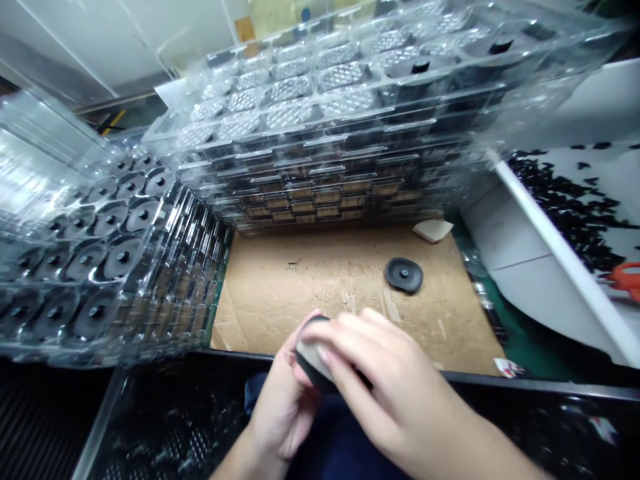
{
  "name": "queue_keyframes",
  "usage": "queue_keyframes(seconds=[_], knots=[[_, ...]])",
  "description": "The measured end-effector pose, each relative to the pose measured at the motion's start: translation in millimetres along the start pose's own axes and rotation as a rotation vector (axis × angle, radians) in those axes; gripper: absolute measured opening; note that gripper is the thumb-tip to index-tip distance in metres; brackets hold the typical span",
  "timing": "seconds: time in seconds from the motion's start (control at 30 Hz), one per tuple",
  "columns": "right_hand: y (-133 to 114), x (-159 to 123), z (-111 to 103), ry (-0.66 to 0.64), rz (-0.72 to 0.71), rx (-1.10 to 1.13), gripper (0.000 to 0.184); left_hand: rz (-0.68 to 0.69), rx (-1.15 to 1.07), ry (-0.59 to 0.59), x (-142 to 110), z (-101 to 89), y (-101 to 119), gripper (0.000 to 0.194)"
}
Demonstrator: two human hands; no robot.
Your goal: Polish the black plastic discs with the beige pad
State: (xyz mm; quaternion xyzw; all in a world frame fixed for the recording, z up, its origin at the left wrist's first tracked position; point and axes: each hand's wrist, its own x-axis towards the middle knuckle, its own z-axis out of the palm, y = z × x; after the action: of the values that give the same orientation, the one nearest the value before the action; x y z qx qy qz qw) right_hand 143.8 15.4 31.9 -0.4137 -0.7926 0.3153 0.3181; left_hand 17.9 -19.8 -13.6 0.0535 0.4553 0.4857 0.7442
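Our left hand [286, 395] grips the dark disc [319, 380] between us and the cardboard [300, 287], its long axis slanting far-left to near-right, while our right hand [395, 373] pinches the pale pad [313, 355] against it.

You have a rounded black part [319, 381] in your left hand [290, 393], tilted above the near edge of the cardboard sheet [275, 280]; your fingers hide much of it, and blur hides its finer detail. A pale, off-white pad [314, 353] is against its face, pinched under the fingers of your right hand [385, 367]. Your second piece, a matte black oval disc [404, 275], lies flat toward the right side of the cardboard sheet, its small round central stub facing up and its near rim uneven. Another off-white pad [433, 231], pointed at the corners, lies at the cardboard sheet's far right.
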Motion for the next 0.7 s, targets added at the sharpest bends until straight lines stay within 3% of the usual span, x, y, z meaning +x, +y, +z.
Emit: queue_keyframes(seconds=[0.07, 0.1, 0.17, 0.27, 0.33, 0.4, 0.5, 0.57, 0.7], knots=[[1.0, 0.0, 1.5, 0.168, -0.073, -0.029, 0.026, -0.038, -0.018, -0.054, -1.1, 4.0, 1.2, 0.047], [1.9, -2.3, 0.5, 0.188, -0.105, -0.010, 0.026, -0.049, -0.035, -0.083, -1.5, 5.0, 2.6, 0.045], [4.5, -11.2, -5.8, 0.063, -0.136, 0.058, 0.025, -0.056, -0.071, -0.137, -1.4, 4.2, 6.0, 0.045], [8.4, -26.4, -19.6, -0.091, -0.037, 0.002, 0.026, -0.081, -0.106, -0.205, 0.5, -1.2, 9.2, 0.055], [9.8, -29.4, -25.2, -0.072, -0.003, -0.134, 0.027, -0.099, -0.131, -0.209, 1.8, -2.9, 9.3, 0.056], [12.1, -24.0, -26.4, -0.018, -0.067, -0.230, 0.028, -0.129, -0.140, -0.208, 2.2, -1.5, 9.6, 0.051], [24.9, -9.4, -24.8, 0.046, -0.166, -0.109, 0.032, -0.137, -0.125, -0.267, 1.3, 3.0, 12.2, 0.046], [39.8, -5.4, -23.8, 0.085, -0.052, -0.013, 0.032, -0.130, -0.121, -0.288, 0.4, 4.0, 14.2, 0.047], [67.6, -25.7, -14.2, 0.187, 0.360, 0.087, 0.021, -0.161, -0.184, -0.258, 0.7, -2.6, 13.0, 0.046]])
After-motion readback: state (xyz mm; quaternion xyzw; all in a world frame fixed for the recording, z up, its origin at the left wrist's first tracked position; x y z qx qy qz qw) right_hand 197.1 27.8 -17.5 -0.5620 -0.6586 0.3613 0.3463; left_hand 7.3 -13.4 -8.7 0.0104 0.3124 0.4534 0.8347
